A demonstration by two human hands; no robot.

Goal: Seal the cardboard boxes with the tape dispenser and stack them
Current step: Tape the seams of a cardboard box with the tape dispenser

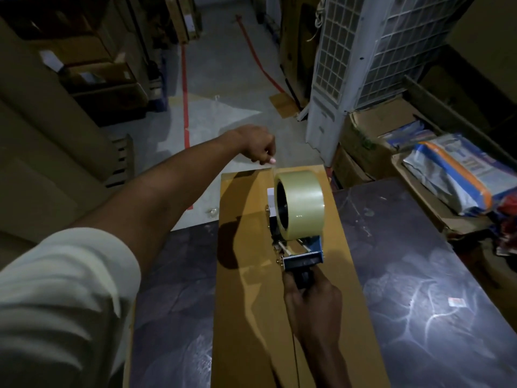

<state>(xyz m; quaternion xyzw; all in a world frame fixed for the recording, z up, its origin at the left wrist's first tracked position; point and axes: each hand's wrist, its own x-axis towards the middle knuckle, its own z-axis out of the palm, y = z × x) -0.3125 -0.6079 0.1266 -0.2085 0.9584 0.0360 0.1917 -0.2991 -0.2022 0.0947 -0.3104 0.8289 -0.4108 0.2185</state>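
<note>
Dispenser (297, 236) gripped, right fingers (324, 287) (over box (243, 303))

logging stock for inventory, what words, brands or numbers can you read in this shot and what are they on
No text in this view is readable.
Printed bags at right: blue and orange print, too blurred to read.
Small sticker on the table: too small to read.
White label at far left: too dim and blurred to read.
</note>
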